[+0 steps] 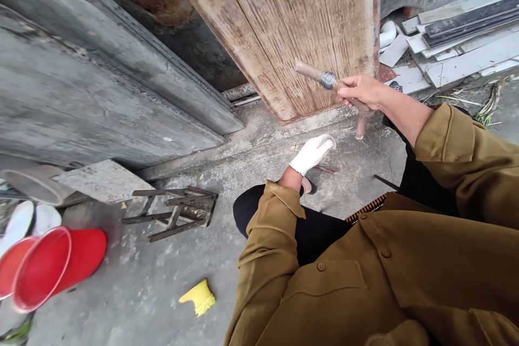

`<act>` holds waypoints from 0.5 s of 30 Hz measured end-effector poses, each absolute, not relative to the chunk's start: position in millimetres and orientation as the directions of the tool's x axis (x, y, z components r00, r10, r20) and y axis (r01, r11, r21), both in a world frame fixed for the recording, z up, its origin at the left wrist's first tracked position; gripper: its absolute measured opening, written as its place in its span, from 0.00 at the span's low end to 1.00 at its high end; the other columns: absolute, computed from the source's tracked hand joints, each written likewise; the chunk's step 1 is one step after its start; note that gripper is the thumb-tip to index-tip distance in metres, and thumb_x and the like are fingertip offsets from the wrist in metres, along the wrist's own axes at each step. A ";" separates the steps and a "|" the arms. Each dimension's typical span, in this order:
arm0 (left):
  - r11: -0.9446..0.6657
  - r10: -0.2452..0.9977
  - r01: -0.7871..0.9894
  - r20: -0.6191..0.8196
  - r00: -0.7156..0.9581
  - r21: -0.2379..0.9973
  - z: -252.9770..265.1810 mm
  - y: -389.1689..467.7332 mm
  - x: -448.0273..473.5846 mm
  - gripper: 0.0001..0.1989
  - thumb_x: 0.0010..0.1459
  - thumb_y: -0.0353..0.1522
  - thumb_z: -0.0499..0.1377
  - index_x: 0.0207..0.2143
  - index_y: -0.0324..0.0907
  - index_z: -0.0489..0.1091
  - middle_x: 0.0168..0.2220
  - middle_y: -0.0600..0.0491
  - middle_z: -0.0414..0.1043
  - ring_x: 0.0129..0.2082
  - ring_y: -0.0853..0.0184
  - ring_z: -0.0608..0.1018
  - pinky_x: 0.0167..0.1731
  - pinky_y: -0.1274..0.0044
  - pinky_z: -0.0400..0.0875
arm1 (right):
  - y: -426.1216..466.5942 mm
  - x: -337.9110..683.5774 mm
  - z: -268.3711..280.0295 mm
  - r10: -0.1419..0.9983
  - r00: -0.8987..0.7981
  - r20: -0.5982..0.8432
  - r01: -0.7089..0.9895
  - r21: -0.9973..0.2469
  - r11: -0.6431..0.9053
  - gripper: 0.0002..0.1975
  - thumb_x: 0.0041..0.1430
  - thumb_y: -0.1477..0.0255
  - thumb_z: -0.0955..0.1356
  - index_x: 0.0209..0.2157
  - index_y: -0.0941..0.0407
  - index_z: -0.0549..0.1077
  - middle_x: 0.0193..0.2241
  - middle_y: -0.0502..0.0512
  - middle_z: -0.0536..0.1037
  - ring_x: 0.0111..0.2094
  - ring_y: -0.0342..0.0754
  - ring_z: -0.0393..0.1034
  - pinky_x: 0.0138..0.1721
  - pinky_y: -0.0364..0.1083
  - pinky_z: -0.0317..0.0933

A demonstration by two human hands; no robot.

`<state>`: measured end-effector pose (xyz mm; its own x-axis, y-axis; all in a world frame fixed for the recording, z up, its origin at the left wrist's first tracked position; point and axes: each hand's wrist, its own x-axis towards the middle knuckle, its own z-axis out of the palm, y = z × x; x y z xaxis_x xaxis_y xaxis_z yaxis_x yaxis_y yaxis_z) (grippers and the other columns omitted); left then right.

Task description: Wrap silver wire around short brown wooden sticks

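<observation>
My right hand (360, 92) is bare and closed around a light brown stick (310, 71). Silvery wire (327, 80) is wound in a tight coil around the stick, just beyond my fingertips. A short brown stub (360, 127) juts down below this hand; how it joins the stick is unclear. On my left hand (311, 154) is a white glove. Its fingers are curled together low above the concrete floor, and what they hold, if anything, I cannot make out. Near the gloved hand a thin rusty rod (325, 170) lies on the floor.
A wooden plank door (292, 32) stands ahead, beside a grey panel (101, 86). On the left are a small wooden stool (178, 211) lying on its side and red buckets (42, 270). A yellow glove-like piece (199, 297) lies on the concrete. Stacked boards (466, 38) fill the right side.
</observation>
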<state>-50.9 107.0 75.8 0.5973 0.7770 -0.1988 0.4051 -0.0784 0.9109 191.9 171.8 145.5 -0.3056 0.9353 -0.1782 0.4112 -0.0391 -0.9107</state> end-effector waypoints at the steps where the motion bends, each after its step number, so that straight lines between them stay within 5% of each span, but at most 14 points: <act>1: -0.088 0.742 0.403 -0.210 0.636 0.911 78.7 105.7 -50.5 0.18 0.61 0.46 0.56 0.32 0.41 0.71 0.23 0.55 0.66 0.22 0.69 0.66 0.26 0.76 0.64 | 175.3 192.2 141.2 0.946 -0.255 -0.203 0.518 -0.854 -0.043 0.18 0.61 0.57 0.68 0.45 0.55 0.75 0.32 0.56 0.75 0.34 0.48 0.68 0.36 0.48 0.63; 4: -0.144 0.727 0.408 -0.183 0.662 0.902 84.9 106.6 -53.6 0.18 0.62 0.45 0.55 0.34 0.40 0.72 0.27 0.53 0.70 0.24 0.69 0.68 0.29 0.76 0.65 | 180.9 194.0 129.3 0.908 -0.238 -0.344 0.871 -0.489 0.044 0.15 0.55 0.62 0.72 0.42 0.55 0.78 0.33 0.57 0.76 0.38 0.52 0.70 0.39 0.49 0.62; 6: -0.187 0.795 0.427 -0.119 0.594 0.885 85.5 110.4 -57.9 0.16 0.63 0.43 0.54 0.33 0.40 0.72 0.29 0.52 0.72 0.28 0.67 0.70 0.32 0.76 0.66 | 178.0 193.6 124.6 0.747 -0.341 -0.570 0.929 -0.324 0.176 0.13 0.52 0.66 0.74 0.40 0.56 0.79 0.31 0.55 0.76 0.36 0.51 0.70 0.37 0.48 0.60; 8: -0.202 0.839 0.460 -0.090 0.537 0.864 83.7 114.7 -62.3 0.14 0.62 0.41 0.55 0.32 0.40 0.71 0.28 0.52 0.72 0.29 0.67 0.71 0.33 0.76 0.67 | 171.5 191.3 123.7 0.391 -0.478 -0.787 0.878 -0.412 0.244 0.15 0.51 0.66 0.74 0.41 0.59 0.79 0.28 0.53 0.75 0.31 0.46 0.68 0.34 0.46 0.60; 10: -0.189 0.859 0.492 -0.100 0.503 0.850 81.1 117.9 -65.6 0.13 0.62 0.40 0.55 0.30 0.41 0.70 0.27 0.52 0.72 0.28 0.67 0.71 0.33 0.75 0.67 | 165.3 188.3 125.9 0.072 -0.613 -0.787 0.783 -0.594 0.185 0.21 0.51 0.64 0.75 0.44 0.61 0.78 0.28 0.51 0.75 0.29 0.43 0.66 0.33 0.44 0.59; 12: -0.181 0.877 0.510 -0.097 0.471 0.841 79.2 119.5 -67.4 0.13 0.63 0.39 0.55 0.30 0.41 0.70 0.27 0.51 0.72 0.28 0.67 0.71 0.34 0.74 0.67 | 162.7 186.2 129.1 -0.014 -0.720 -0.694 0.688 -0.716 0.117 0.25 0.49 0.60 0.75 0.46 0.61 0.78 0.29 0.50 0.75 0.29 0.42 0.66 0.34 0.43 0.59; 15: -0.190 0.892 0.517 -0.073 0.445 0.835 78.2 120.6 -68.3 0.13 0.64 0.38 0.54 0.30 0.41 0.70 0.29 0.50 0.73 0.31 0.65 0.72 0.37 0.73 0.68 | 165.7 187.4 132.0 0.051 -0.773 -0.632 0.634 -0.768 0.089 0.27 0.47 0.55 0.76 0.44 0.59 0.78 0.30 0.49 0.75 0.30 0.41 0.66 0.34 0.42 0.59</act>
